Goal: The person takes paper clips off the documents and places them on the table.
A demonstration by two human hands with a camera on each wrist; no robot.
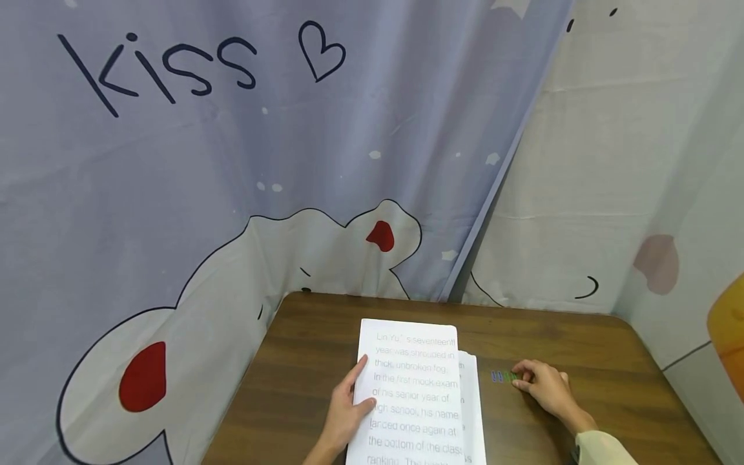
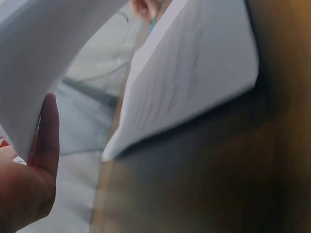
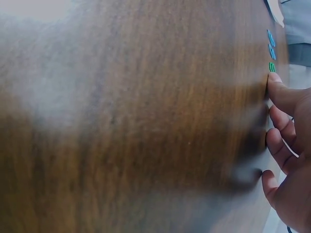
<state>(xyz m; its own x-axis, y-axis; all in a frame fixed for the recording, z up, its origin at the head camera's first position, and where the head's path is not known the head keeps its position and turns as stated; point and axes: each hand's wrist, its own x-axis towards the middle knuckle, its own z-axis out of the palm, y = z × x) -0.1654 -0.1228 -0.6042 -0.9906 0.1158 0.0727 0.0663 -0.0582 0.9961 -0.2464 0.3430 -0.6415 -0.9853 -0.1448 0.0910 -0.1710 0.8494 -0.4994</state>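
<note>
My left hand (image 1: pixel 341 416) grips printed sheets of paper (image 1: pixel 409 378) by their left edge, thumb on top. In the left wrist view these raised sheets (image 2: pixel 43 53) stand above other printed sheets (image 2: pixel 194 73) lying on the table. To the right, my right hand (image 1: pixel 546 389) has its thumb and index finger together on a green paper clip (image 1: pixel 514 376), at the end of a short row. Two blue paper clips (image 1: pixel 496 376) and another green paper clip (image 1: pixel 507 377) lie in that row. The right wrist view shows the thumb (image 3: pixel 282 92) close by a green clip (image 3: pixel 271 67).
The brown wooden table (image 1: pixel 581 336) stands against a printed curtain (image 1: pixel 279 148) at the back and left. A pale curtain (image 1: pixel 587 161) hangs behind on the right. The lower sheets (image 1: pixel 473 413) stick out to the right beneath the held ones.
</note>
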